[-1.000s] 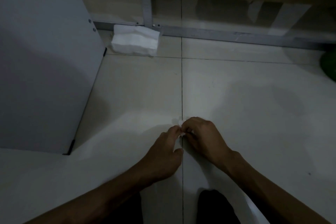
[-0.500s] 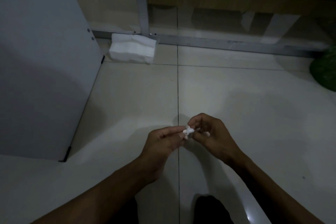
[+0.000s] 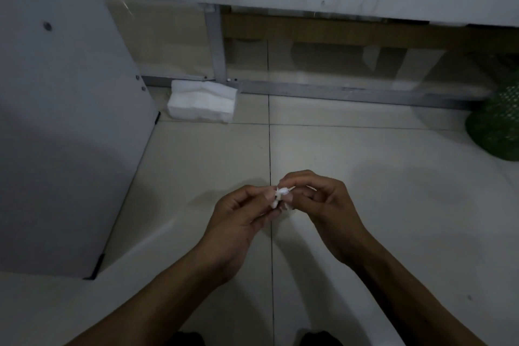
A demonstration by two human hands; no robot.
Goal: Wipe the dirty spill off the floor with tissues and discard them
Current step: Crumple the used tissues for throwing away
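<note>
A small crumpled white tissue point(image 3: 280, 194) is pinched between the fingertips of my left hand point(image 3: 238, 215) and my right hand point(image 3: 323, 202), held a little above the pale tiled floor point(image 3: 379, 205). Both hands meet over a dark grout line. A white pack of tissues point(image 3: 200, 104) lies on the floor at the back left, against a metal rail. A green mesh bin point(image 3: 498, 126) stands at the far right edge, partly cut off. No dark spill shows on the tiles near my hands.
A tall grey cabinet panel point(image 3: 64, 135) fills the left side. A metal frame rail point(image 3: 337, 93) with a glass panel runs along the back. My dark shoes point(image 3: 320, 338) show at the bottom edge.
My hands have lifted the tissue wad off the floor and keep squeezing it between the fingertips. The view has tilted up, showing more of the back wall and the green bin.
</note>
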